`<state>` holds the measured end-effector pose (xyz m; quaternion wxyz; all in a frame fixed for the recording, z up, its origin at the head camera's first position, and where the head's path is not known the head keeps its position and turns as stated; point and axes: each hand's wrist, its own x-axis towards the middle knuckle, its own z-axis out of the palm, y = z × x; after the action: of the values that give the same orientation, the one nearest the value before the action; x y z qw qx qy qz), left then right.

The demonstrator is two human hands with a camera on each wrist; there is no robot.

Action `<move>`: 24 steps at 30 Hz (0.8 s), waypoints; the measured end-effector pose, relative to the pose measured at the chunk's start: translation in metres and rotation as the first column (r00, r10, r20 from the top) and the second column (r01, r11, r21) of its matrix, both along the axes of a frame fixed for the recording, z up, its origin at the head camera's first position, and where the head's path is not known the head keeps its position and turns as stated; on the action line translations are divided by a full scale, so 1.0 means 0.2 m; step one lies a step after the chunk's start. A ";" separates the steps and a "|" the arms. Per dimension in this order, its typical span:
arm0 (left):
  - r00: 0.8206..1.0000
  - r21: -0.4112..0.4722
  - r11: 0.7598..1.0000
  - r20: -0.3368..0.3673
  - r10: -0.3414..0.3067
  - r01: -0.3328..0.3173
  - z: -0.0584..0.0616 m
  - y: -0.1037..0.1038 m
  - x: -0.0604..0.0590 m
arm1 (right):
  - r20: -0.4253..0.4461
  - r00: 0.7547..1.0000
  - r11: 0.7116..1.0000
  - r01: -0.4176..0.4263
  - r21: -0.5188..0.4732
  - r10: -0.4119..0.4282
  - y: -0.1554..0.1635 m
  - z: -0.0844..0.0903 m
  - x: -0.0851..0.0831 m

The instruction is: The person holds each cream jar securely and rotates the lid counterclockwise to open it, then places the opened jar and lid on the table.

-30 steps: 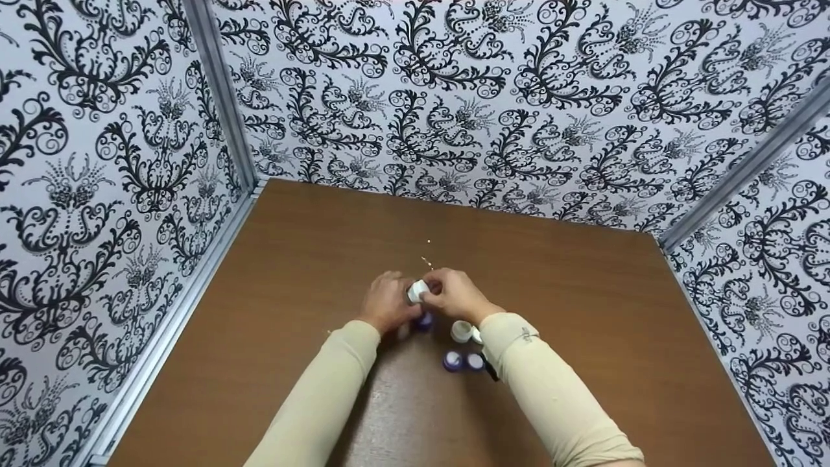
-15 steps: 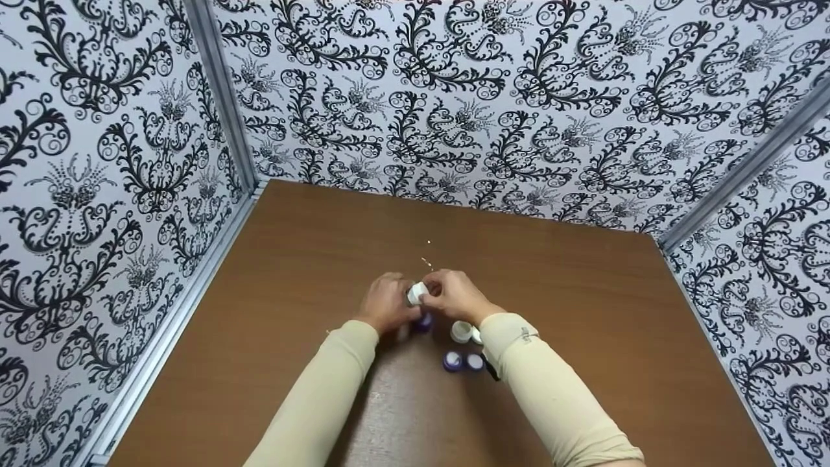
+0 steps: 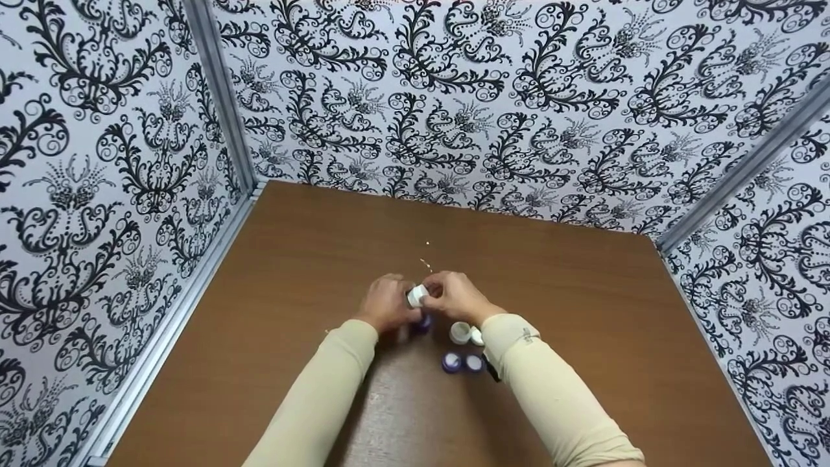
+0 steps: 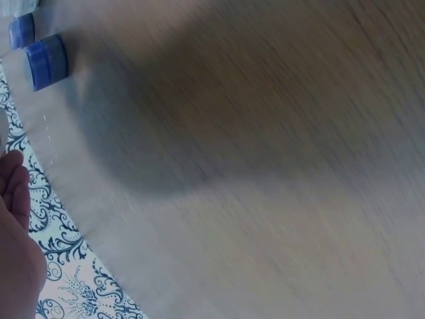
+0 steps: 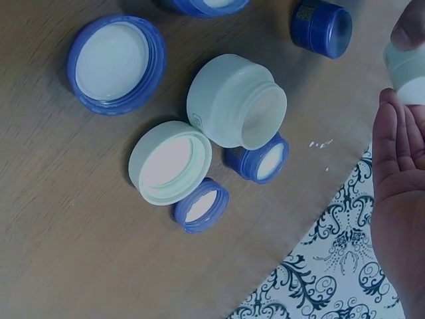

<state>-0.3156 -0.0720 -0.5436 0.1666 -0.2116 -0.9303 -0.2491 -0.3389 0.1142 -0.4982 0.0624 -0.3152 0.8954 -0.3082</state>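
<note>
Right hand (image 3: 459, 296) and left hand (image 3: 387, 303) in a pinch on the white container (image 3: 417, 296), between their fingertips

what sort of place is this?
Probably a purpose-built booth or workstation: a brown tabletop bounded by black-and-white patterned walls, with grey posts at the corners.

No readable text; tiny marks on 1 blue jar (image 5: 322, 28), 1 open white jar (image 5: 222, 100)

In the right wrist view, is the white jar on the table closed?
No, the white jar has its mouth uncovered, with a white lid beside it.
</note>
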 end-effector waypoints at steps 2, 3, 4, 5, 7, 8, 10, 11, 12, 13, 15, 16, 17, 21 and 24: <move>1.000 0.010 1.000 0.012 -0.009 0.008 -0.01 0.00 -0.01 | 0.013 1.000 1.000 0.000 -0.007 0.000 0.00 0.00 0.00; 1.000 0.010 1.000 0.013 -0.014 0.014 -0.01 0.00 -0.01 | 0.019 1.000 1.000 0.002 -0.012 -0.002 0.00 0.01 0.01; 1.000 0.011 1.000 0.018 -0.017 0.016 -0.01 -0.01 -0.01 | 0.020 1.000 1.000 0.001 -0.014 -0.001 0.00 0.01 0.01; 1.000 0.012 1.000 0.022 -0.017 0.017 -0.01 -0.01 -0.01 | 0.019 1.000 1.000 -0.002 -0.015 0.002 0.00 0.00 0.01; 0.999 0.011 1.000 0.027 -0.018 0.017 -0.01 -0.02 -0.01 | 0.021 1.000 1.000 -0.006 -0.023 0.006 0.00 0.00 0.01; 0.999 0.010 1.000 0.031 -0.019 0.018 -0.01 -0.02 -0.01 | 0.020 1.000 1.000 -0.008 -0.024 0.009 0.00 0.00 0.01; 0.999 0.007 1.000 0.039 -0.017 0.017 -0.01 -0.02 0.00 | 0.011 1.000 1.000 -0.009 -0.020 0.009 -0.01 0.00 0.01; 0.999 0.006 1.000 0.042 -0.012 0.012 -0.01 -0.02 0.00 | 0.008 1.000 1.000 -0.007 -0.021 0.007 -0.01 0.00 0.01; 0.999 0.006 1.000 0.041 -0.008 0.007 -0.01 -0.02 0.00 | 0.011 1.000 1.000 -0.003 -0.025 0.003 -0.01 0.00 0.01; 0.999 0.005 1.000 0.042 -0.003 0.002 0.00 -0.02 0.00 | 0.010 1.000 1.000 -0.001 -0.029 0.001 -0.01 0.00 0.01; 0.999 0.004 1.000 0.035 0.011 -0.011 0.00 -0.02 0.01 | 0.016 1.000 0.999 0.007 -0.039 -0.006 -0.02 0.00 0.01; 0.999 0.005 1.000 0.030 0.021 -0.021 0.00 -0.02 0.01 | 0.026 1.000 0.999 0.010 -0.051 -0.009 -0.02 0.00 0.01; 0.999 0.005 1.000 0.021 0.028 -0.029 0.00 -0.02 0.01 | 0.037 0.999 0.998 0.013 -0.064 -0.010 -0.02 0.00 0.01; 0.999 0.005 0.999 -0.007 0.040 -0.040 0.00 -0.02 0.02 | 0.071 0.997 0.994 0.049 -0.100 -0.042 -0.02 0.00 0.01; 0.999 0.011 0.999 -0.020 0.036 -0.036 0.01 -0.01 0.02 | 0.053 0.995 0.991 0.092 -0.099 -0.087 -0.02 0.00 0.01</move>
<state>-0.3114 -0.0742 -0.5418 0.1813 -0.1966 -0.9309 -0.2487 -0.3362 0.1102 -0.4987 0.0540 -0.2701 0.8900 -0.3633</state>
